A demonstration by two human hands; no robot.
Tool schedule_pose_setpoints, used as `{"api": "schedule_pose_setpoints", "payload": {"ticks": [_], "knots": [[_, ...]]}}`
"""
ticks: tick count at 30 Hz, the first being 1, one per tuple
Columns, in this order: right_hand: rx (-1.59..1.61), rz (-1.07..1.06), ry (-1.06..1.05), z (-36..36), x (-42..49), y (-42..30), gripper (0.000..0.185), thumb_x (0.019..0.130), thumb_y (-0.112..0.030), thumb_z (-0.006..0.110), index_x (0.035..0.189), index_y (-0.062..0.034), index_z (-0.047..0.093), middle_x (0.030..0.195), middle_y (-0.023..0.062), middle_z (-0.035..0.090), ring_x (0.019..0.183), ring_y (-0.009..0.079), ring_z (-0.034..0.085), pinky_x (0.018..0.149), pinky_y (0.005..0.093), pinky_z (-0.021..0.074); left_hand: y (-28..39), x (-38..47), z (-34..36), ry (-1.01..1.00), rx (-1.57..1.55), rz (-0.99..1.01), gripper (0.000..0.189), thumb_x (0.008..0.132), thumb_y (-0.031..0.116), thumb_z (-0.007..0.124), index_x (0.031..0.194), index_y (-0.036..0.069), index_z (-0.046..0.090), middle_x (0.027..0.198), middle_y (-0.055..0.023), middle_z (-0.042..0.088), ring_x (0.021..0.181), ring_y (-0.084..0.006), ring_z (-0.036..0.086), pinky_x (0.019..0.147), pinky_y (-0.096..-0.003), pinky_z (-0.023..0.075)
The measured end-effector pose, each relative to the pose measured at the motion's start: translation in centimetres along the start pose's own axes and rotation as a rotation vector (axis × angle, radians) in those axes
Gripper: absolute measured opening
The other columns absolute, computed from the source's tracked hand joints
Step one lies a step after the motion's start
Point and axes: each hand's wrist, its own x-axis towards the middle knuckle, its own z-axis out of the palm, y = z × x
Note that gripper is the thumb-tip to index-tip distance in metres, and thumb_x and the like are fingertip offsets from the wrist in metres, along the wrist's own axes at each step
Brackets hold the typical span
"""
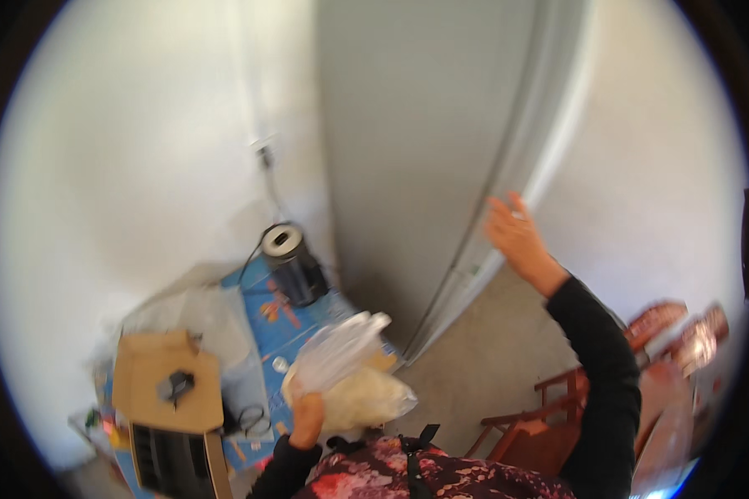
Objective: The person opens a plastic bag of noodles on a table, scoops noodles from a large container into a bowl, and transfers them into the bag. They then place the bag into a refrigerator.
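Observation:
My left hand (308,418) grips a clear plastic bag (343,355) with pale yellow contents, in front of me at waist height. What the contents are cannot be made out. Up and to the right, my right hand (517,240) is raised with its fingers apart and nothing in it. It is by the light edge of a tall grey appliance (412,156), which looks like a refrigerator. Blur hides whether the fingers touch that edge.
A table with a blue patterned cover (290,340) stands left, bearing a dark electric kettle-like appliance (294,268) and an open cardboard box (162,374) with a dark adapter (176,385) on its flap. A cord runs to a wall socket (263,146). Reddish wooden chairs (537,443) stand right.

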Motion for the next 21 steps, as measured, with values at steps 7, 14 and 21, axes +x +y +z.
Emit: {"api": "schedule_pose_setpoints", "payload": {"ticks": [7,14,21], "knots": [[0.076,-0.043,0.013,-2.4,-1.5,0.3,0.018,0.066,0.007,0.056,0.084,0.0055,0.056,0.092,0.016,0.056,0.108,0.0301,0.053,0.106,0.0531,0.0288,1.4,2.0,6.9,0.019,0.432,0.287,0.037,0.078,0.0,0.044,0.115,-0.002,0.048,0.108,-0.0109,0.054,0.104,-0.0208,0.05,0.095,-0.0318,0.0376],[0.057,-0.156,0.059,-1.6,-0.6,1.2,0.015,0.064,0.007,0.057,0.079,0.0046,0.055,0.084,0.012,0.051,0.093,0.0259,0.053,0.107,0.0508,0.0298,-1.2,2.0,8.9,0.194,0.413,0.358,0.025,0.084,0.001,0.046,0.107,-0.004,0.055,0.102,-0.0109,0.058,0.1,-0.0214,0.052,0.09,-0.0311,0.0396],[0.066,-0.197,0.124,0.0,-1.5,2.2,0.01,0.061,0.007,0.056,0.068,0.0,0.053,0.072,0.0078,0.042,0.078,0.022,0.048,0.106,0.048,0.0313,-1.5,0.5,12.0,0.216,0.405,0.342,0.026,0.088,0.004,0.045,0.11,-0.005,0.055,0.1,-0.0093,0.061,0.095,-0.0166,0.053,0.087,-0.028,0.0403]]}}
